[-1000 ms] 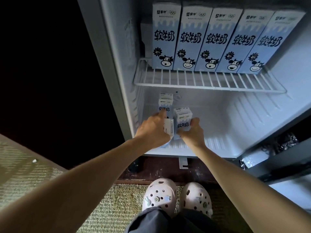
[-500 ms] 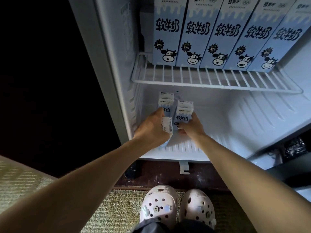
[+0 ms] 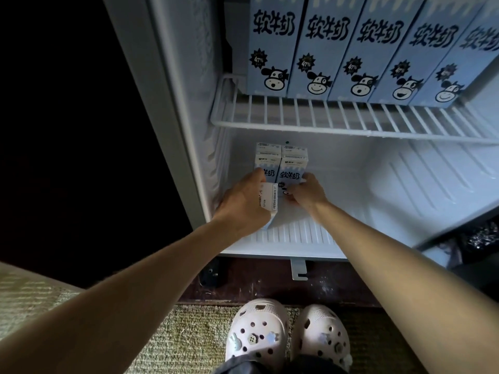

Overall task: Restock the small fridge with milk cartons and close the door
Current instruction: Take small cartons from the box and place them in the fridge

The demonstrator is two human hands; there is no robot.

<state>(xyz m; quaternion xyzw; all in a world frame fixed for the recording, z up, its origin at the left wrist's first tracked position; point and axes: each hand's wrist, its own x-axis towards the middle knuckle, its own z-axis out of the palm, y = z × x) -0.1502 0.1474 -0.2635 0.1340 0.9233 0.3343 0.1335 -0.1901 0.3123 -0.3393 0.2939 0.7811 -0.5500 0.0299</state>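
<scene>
The small fridge [image 3: 172, 109] stands open. Several tall light-blue milk cartons [image 3: 324, 49] with cow faces line its wire shelf [image 3: 351, 126]. Below, on the white fridge floor [image 3: 378, 201], two cartons stand side by side at the back left: a left carton [image 3: 266, 160] and a right carton [image 3: 293, 168]. My right hand [image 3: 307, 194] holds the right carton low down, fingers curled round it. In front of the left one, my left hand [image 3: 241, 205] grips a third carton [image 3: 269, 197], white printed side showing. Its lower part is hidden by my hand.
The fridge floor to the right of the cartons is bare white ribbed plastic. A dark edge with clutter [image 3: 483, 236] shows at lower right. My feet in pale clogs [image 3: 259, 338] stand on green carpet [image 3: 175, 341] before the dark base.
My right hand has pushed its carton back until it stands level beside the rear left carton. My left hand has stayed at the front carton. My head has come closer.
</scene>
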